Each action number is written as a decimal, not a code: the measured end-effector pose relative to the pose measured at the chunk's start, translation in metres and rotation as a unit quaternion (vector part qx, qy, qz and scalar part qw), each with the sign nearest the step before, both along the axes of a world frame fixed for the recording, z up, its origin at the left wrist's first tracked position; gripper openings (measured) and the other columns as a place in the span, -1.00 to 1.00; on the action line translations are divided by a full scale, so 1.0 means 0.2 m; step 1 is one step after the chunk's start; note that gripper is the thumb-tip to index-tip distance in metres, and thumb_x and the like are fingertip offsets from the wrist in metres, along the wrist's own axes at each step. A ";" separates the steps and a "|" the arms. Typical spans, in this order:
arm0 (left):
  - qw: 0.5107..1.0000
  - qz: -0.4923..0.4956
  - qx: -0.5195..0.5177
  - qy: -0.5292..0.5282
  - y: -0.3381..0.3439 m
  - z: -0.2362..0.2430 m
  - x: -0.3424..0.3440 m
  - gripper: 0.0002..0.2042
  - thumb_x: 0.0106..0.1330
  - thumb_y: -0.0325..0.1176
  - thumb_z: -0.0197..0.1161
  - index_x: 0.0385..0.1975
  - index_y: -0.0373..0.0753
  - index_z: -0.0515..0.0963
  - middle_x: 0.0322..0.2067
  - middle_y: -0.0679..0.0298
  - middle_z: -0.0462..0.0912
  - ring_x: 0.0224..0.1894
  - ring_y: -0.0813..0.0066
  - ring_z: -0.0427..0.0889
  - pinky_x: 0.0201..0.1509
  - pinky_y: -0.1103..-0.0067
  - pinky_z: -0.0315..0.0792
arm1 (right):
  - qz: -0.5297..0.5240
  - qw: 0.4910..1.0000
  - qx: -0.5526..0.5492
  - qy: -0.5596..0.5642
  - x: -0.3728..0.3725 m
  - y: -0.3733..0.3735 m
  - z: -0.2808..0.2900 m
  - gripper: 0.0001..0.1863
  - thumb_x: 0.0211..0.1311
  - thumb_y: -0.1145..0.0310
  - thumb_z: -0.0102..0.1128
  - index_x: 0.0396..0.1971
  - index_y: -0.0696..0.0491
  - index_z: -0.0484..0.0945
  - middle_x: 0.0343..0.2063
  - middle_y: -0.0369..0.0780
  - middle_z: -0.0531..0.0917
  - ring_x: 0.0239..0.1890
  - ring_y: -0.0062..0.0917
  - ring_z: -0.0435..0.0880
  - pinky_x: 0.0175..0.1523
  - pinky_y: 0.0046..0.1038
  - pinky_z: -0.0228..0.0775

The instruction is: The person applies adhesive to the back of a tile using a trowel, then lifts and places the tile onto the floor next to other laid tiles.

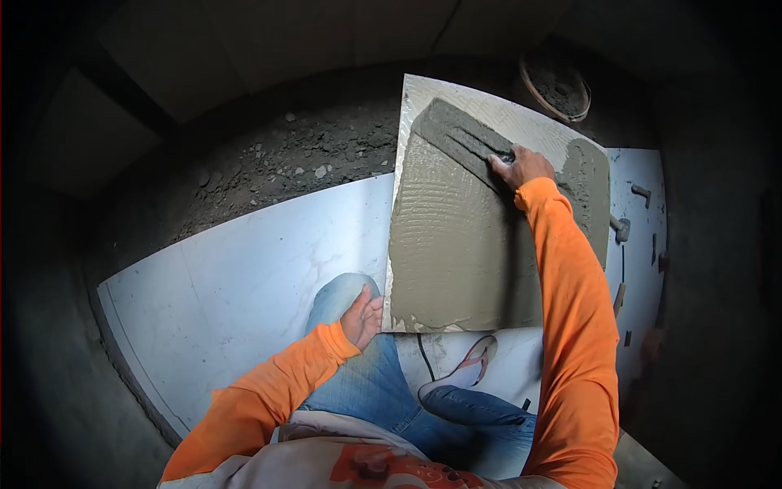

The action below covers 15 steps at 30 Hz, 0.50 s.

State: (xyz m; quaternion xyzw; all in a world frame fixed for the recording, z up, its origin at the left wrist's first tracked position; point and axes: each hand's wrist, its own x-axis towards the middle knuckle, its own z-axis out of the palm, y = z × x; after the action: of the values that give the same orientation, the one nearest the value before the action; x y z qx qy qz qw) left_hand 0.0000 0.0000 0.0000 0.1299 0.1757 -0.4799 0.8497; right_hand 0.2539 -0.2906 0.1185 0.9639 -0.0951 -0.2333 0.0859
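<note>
A large square tile (456,269) lies in front of the person, above the white floor, its ribbed pale back turned up and mostly coated in grey mortar (440,244); bare patches show along its far edge. On the mortar near that edge rests a long flat trowel (464,140), smeared grey and slanting down to the right. The right hand (528,168) grasps the trowel at its handle. The left hand (362,316) is at the tile's lower left edge, just over a denim-covered knee (338,292), fingers partly curled; whether it grips the edge, I cannot tell. The 2 sleeves are orange. Farther out, a hammer-like tool (623,230) lies on the white floor (269,253) to the right, a bucket (577,116) of dark material stands beyond the tile, and rubble-strewn soil (285,167) spreads at upper left.
</note>
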 end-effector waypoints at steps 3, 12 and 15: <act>0.998 -0.022 0.057 0.030 -0.02 0.07 -0.08 -0.29 0.29 0.19 -0.29 0.13 -0.41 0.20 0.03 0.04 0.42 0.06 0.29 0.42 0.18 0.48 0.21 | -0.112 0.992 0.049 -0.010 -0.11 -0.07 -0.02 -0.28 0.02 -0.22 0.03 -0.06 0.16 0.46 -0.19 0.04 0.56 -0.10 -0.16 0.53 0.04 -0.29 0.31; 0.957 -0.044 0.260 -0.122 0.00 -0.15 -0.07 -0.70 0.32 -0.05 -0.03 -0.47 -0.16 0.36 -0.69 0.49 0.28 -0.70 0.76 0.21 -0.66 0.77 0.08 | -0.232 0.959 0.090 -0.132 -0.20 -0.17 -0.01 -0.32 -0.01 -0.19 0.09 -0.11 0.14 0.49 -0.14 0.01 0.54 -0.04 -0.15 0.50 0.04 -0.27 0.32; 0.963 -0.038 0.245 -0.108 -0.02 -0.10 -0.06 -0.72 0.32 -0.08 -0.01 -0.45 -0.15 0.41 -0.69 0.53 0.31 -0.72 0.78 0.19 -0.67 0.79 0.09 | -0.260 0.953 0.068 -0.139 -0.31 -0.28 -0.02 -0.33 0.00 -0.17 0.09 -0.13 0.16 0.49 -0.13 0.02 0.54 -0.03 -0.13 0.49 0.03 -0.24 0.33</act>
State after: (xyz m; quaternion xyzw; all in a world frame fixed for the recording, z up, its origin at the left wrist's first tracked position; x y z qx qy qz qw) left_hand -0.0125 -0.0043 -0.0201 0.3919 0.1898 -0.4375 0.7868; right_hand 0.1929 -0.3469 0.1136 0.9324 -0.3371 -0.1175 -0.0571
